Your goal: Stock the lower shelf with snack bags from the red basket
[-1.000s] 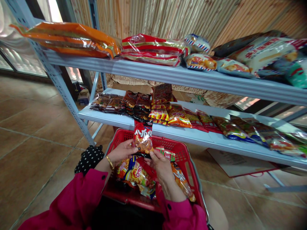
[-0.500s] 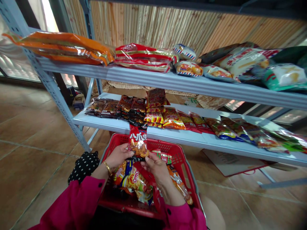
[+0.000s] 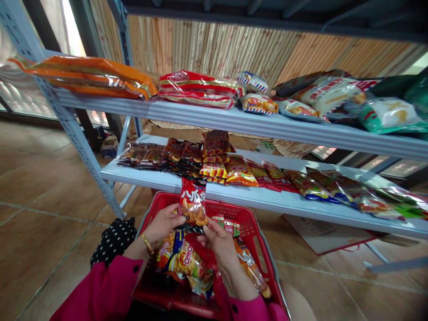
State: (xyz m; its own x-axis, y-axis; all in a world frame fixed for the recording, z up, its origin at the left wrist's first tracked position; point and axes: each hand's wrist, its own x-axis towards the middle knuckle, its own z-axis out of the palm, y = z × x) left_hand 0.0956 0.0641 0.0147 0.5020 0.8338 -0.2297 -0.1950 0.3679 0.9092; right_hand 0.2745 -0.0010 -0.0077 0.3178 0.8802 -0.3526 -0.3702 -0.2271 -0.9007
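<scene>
Between my two hands is a red and black snack bag (image 3: pixel 193 203), its printed front facing up, held over a red basket (image 3: pixel 264 249). My left hand (image 3: pixel 166 223) pinches its lower left edge. On the lower right corner, my right hand (image 3: pixel 219 238) has it between thumb and fingers. Beneath my hands in the basket lie a yellow and blue snack bag (image 3: pixel 189 258), an orange bag (image 3: pixel 249 263) by the right wall, and a red and green packet (image 3: pixel 230 226) at the back. Part of the basket's contents is hidden by my right arm.
Beyond the basket, a lower shelf (image 3: pixel 214 189) carries rows of snack bags, with a small stack of brown bags (image 3: pixel 216 142). Above it, the upper shelf (image 3: pixel 187 111) bears large orange bags (image 3: pixel 96 78) and red bags (image 3: pixel 200 89). A flat white board (image 3: pixel 327 229) lies under the shelf at right.
The view has tilted up slightly, so the shelves sit lower in the picture. Both hands keep their hold on the red and black snack bag over the basket.
</scene>
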